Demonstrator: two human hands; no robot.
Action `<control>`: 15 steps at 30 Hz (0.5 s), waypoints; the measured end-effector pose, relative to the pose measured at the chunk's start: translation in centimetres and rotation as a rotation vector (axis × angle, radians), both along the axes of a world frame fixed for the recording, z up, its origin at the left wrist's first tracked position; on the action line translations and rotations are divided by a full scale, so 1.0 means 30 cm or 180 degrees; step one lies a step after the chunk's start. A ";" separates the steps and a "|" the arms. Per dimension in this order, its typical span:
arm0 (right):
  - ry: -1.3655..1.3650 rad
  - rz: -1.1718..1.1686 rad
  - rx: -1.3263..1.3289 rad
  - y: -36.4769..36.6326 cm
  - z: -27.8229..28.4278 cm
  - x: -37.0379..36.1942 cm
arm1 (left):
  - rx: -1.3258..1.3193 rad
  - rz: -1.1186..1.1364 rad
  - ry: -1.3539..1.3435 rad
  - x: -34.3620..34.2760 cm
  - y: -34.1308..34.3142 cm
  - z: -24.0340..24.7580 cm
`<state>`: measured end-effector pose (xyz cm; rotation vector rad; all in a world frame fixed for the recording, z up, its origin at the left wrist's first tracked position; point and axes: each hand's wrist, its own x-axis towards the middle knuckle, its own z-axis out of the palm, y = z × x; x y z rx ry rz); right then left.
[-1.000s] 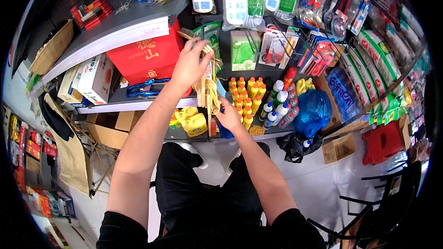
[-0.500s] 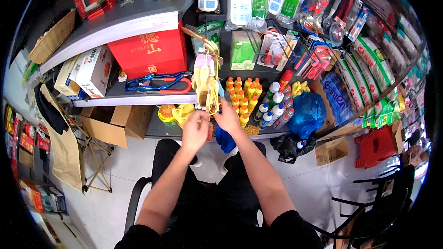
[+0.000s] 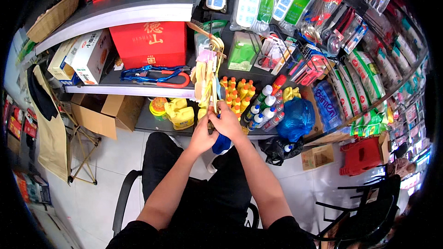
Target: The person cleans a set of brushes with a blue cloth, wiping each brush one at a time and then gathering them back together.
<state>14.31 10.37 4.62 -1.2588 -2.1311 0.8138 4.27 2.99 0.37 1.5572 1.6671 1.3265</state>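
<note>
A bundle of pale yellow, pink and beige strips (image 3: pixel 205 74) hangs in front of the shelf; I cannot make out its exact kind. At its lower end my left hand (image 3: pixel 202 134) and my right hand (image 3: pixel 227 122) come together. Both have fingers closed on the thin yellow strip ends, the two hands almost touching. Part of what they grip is hidden by the fingers. Just below my right hand is a dark blue, cloth-like thing (image 3: pixel 221 144). Yellow jugs (image 3: pixel 180 115) stand left of my hands, and several yellow bottles (image 3: pixel 241 93) stand right of them.
On the shelf are a red box (image 3: pixel 147 46) and a blue-wrapped, red-ended tool (image 3: pixel 159 76). White-capped bottles (image 3: pixel 263 113), a blue plastic bag (image 3: pixel 295 119) and a black bag (image 3: pixel 279 150) sit to the right. An open cardboard box (image 3: pixel 108 110) and a folding chair (image 3: pixel 55 129) stand left.
My left hand has moved closer to my right and now closes on the lower strips beside it. The view has shifted slightly, showing the yellow jugs more fully.
</note>
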 end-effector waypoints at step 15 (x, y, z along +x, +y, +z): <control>0.1159 0.0715 -0.0829 0.023 -0.013 0.098 | 0.0178 -0.0141 -0.1033 -0.001 0.016 -0.038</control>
